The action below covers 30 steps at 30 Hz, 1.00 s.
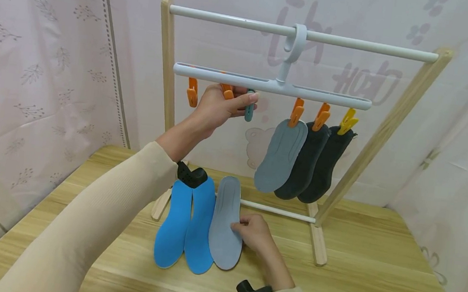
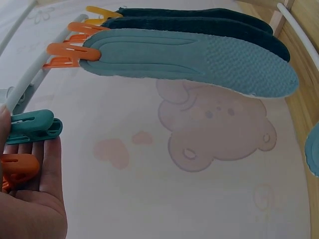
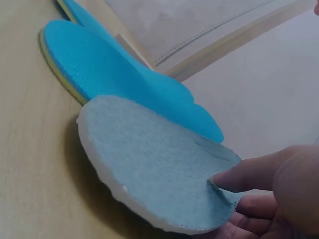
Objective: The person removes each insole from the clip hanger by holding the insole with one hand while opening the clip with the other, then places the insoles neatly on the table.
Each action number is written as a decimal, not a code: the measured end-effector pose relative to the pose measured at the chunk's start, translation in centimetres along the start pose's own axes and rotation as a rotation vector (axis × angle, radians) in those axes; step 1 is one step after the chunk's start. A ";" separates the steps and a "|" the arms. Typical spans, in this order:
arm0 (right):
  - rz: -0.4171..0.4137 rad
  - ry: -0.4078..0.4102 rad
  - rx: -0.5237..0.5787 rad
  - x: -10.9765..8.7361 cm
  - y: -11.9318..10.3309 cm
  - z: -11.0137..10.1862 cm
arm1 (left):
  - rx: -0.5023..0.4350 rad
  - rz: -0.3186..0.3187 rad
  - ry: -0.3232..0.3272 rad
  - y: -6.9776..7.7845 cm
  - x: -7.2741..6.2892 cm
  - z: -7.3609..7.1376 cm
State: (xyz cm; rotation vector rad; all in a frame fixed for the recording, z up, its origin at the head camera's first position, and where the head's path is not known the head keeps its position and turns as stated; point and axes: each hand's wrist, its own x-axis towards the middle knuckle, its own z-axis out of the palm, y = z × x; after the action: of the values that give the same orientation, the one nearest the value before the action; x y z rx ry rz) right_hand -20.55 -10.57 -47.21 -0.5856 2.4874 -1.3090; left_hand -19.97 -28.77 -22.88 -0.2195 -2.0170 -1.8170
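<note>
Under the left part of the white hanger (image 1: pixel 329 97), my left hand (image 1: pixel 216 108) pinches a teal clothespin (image 1: pixel 249 113) between thumb and fingers. An orange clothespin (image 2: pixel 20 168) lies against the palm of that hand. My right hand (image 1: pixel 255 233) grips the right edge of a grey insole (image 1: pixel 222 245), thumb on top and the other fingers partly hidden beneath. In the right wrist view, the near end of this insole (image 3: pixel 144 154) is tilted above the wooden table. Two blue insoles (image 1: pixel 172 230) lie side by side just left of it.
A second grey insole (image 1: pixel 280 155) and two dark insoles (image 1: pixel 329 163) hang from orange and yellow clothespins on the hanger's right half. Another orange clothespin (image 1: pixel 192 93) hangs at far left. The wooden rack (image 1: pixel 376 151) stands on the table (image 1: pixel 374 275), with a curtain behind.
</note>
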 end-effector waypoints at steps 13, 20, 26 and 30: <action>-0.068 0.057 -0.180 -0.7 -0.8 -0.2 | -0.029 -0.010 0.008 -0.2 -0.1 -0.1; -0.093 0.141 -0.227 -1.2 -2.1 -2.1 | -0.008 0.003 -0.003 -0.3 -0.2 -0.1; -0.204 0.165 -0.133 -1.6 -3.4 -4.9 | 0.003 0.017 -0.003 -0.6 -0.3 0.0; -0.273 0.214 -0.098 -2.2 -4.5 -6.8 | -0.002 0.013 -0.004 -0.8 -0.3 0.2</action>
State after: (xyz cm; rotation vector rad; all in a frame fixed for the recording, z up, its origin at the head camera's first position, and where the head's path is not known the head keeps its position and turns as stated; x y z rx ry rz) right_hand -20.42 -6.96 -39.55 -0.8775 2.7332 -1.4177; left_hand -20.04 -28.64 -23.70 -0.2367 -2.0119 -1.8117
